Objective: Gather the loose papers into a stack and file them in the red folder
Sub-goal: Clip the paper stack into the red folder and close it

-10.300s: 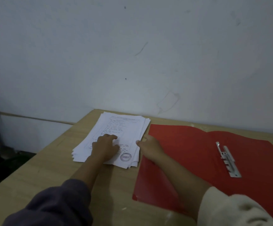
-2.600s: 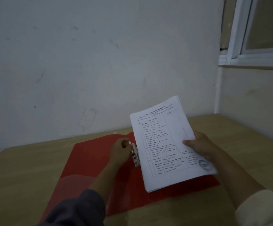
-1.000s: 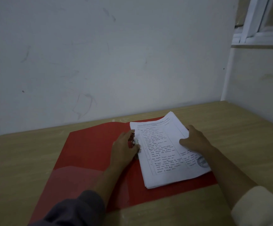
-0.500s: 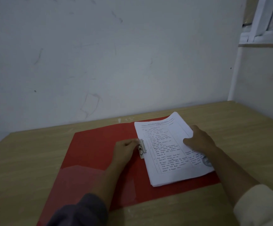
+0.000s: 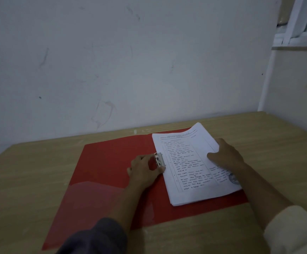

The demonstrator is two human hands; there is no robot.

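Papers (image 5: pixel 195 165) stacked on right half of open red folder (image 5: pixel 108 173) near desk's (image 5: pixel 26 180) back edge, left hand (image 5: pixel 143 171) pinching metal clip (image 5: pixel 160 160) at stack's left edge, right hand (image 5: pixel 224 154) flat on top holding nothing; best keep edges square under clip.

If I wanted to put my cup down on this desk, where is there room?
Bare table lies left of the red folder, and right of the paper stack toward the corner wall. The middle is crowded: left hand at the metal clip, right hand on the papers.
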